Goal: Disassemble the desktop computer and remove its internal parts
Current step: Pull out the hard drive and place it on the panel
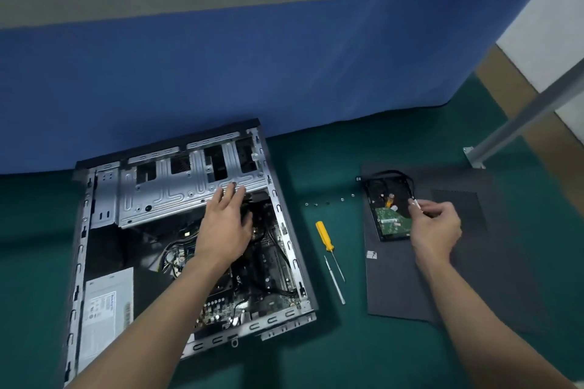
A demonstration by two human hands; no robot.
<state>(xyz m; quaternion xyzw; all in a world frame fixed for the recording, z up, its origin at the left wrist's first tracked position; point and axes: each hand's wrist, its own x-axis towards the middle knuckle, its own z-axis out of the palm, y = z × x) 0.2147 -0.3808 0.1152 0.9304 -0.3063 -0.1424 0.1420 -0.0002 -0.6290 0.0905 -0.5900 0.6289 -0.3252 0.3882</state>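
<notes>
The open desktop case (104, 186) lies on its side at left, showing the silver drive cage (177, 186), the power supply (106, 306) and the motherboard (271, 265). My left hand (226, 227) reaches into the case just under the drive cage, fingers spread and resting on the cage edge, holding nothing that I can see. A removed hard drive (392, 218) lies circuit side up on the dark side panel (442, 278) at right. My right hand (434, 226) hovers over the drive, pinching a thin white tool (416, 204) between its fingertips.
A yellow-handled screwdriver (325, 235) and a slim metal tool (335, 281) lie on the green mat between case and panel. Several loose screws (328, 202) sit in a row beyond them. A blue partition (284, 73) stands behind; a grey post foot (474, 156) is at right.
</notes>
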